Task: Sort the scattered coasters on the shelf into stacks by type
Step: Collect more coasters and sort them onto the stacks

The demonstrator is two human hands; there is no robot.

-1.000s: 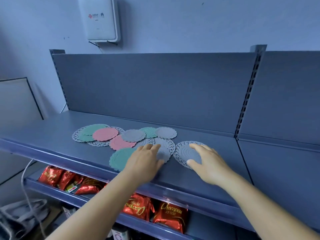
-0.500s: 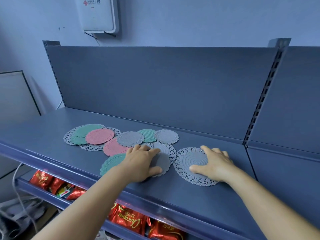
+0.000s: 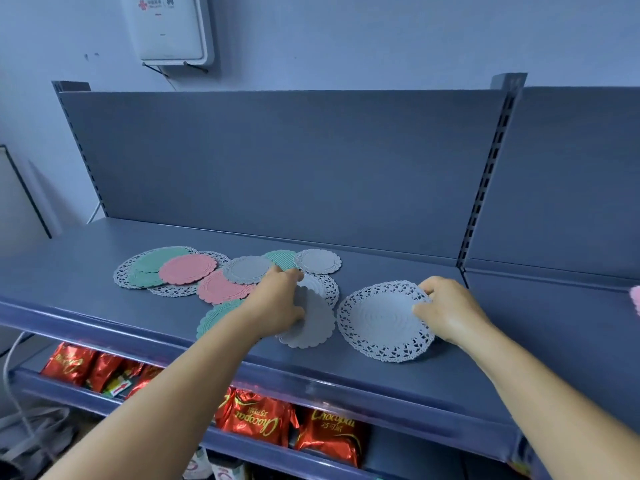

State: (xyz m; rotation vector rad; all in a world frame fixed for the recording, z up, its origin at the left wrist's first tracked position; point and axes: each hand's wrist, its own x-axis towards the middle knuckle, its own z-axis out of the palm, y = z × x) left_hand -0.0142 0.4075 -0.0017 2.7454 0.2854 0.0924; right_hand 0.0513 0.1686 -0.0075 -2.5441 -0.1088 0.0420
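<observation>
Round coasters lie overlapping on the blue shelf (image 3: 104, 317): green coasters (image 3: 152, 265), pink coasters (image 3: 188, 269), grey scalloped coasters (image 3: 247, 270) and lacy white doilies (image 3: 121, 277). My left hand (image 3: 277, 306) grips a grey scalloped coaster (image 3: 311, 323) by its left edge, tilting it up. A green coaster (image 3: 216, 317) is partly hidden under my left forearm. My right hand (image 3: 446, 310) pinches the right edge of a large lace doily (image 3: 377, 322) lying flat, apart from the pile.
The shelf's back panel (image 3: 277, 168) rises behind the coasters, with an upright post (image 3: 485, 174) to the right. Red snack packets (image 3: 256, 419) fill the lower shelf. A pink item (image 3: 635, 299) shows at the right edge. A white box (image 3: 169, 26) hangs on the wall.
My left hand has curled around the grey scalloped coaster and lifted its edge. My right hand has moved to the doily's right rim and pinched it. The view has come closer.
</observation>
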